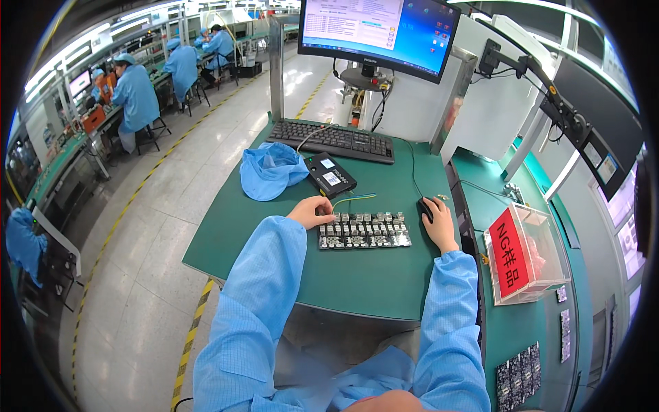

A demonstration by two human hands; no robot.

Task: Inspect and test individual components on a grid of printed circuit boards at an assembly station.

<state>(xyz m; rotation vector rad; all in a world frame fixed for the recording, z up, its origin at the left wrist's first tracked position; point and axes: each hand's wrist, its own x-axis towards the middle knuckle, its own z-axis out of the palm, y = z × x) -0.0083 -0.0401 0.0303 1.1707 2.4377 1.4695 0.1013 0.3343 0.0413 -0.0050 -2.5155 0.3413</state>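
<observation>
A dark circuit board panel (364, 231) with rows of small components lies on the green table (274, 233) in front of me. My left hand (312, 210) rests at the board's upper left corner, fingers curled on a thin yellow-green wire (353, 198) that runs to a small black box with a screen (329, 174). My right hand (439, 221) lies over a black mouse (425, 206) just right of the board.
A black keyboard (333, 139) and a monitor (381, 31) stand at the table's back. A blue cloth cap (269, 170) lies left of the black box. A clear bin with a red label (523, 253) and more boards (518, 374) sit right. Seated workers (135, 96) line the left benches.
</observation>
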